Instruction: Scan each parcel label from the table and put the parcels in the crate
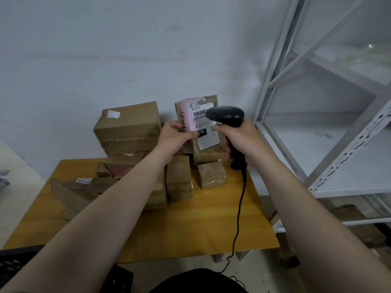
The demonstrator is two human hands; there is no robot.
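The left hand [176, 137] pinches a brown tape-wrapped cardboard parcel [208, 100] by its left edge, with the thumb across the lower corner of its white and pink shipping label [204, 134]. It holds the parcel upright over the far edge of the surface, label facing the person, probably so the barcode is square to the reader. Whether the parcel's base rests on the pile below is hidden.

The right hand [239, 140] is curled tight round the handle of a black pistol-shaped barcode scanner [225, 116]. One finger reaches forward towards the trigger, and the scanner's head sits just in front of the label's upper right, covering part of it. This looks like the scanning step itself. The scanner's black cable [239, 208] trails over the near edge to the floor.

The yellow-orange wooden surface [201, 218] carries more brown parcels crowded along its far and left edges, including a large taped box [129, 125] and a small cube-shaped box [211, 174]. Behind is a plain white wall [127, 49], with white metal shelving [338, 144] to the right. A dark slotted object [12, 265] below the near left corner may be the crate.
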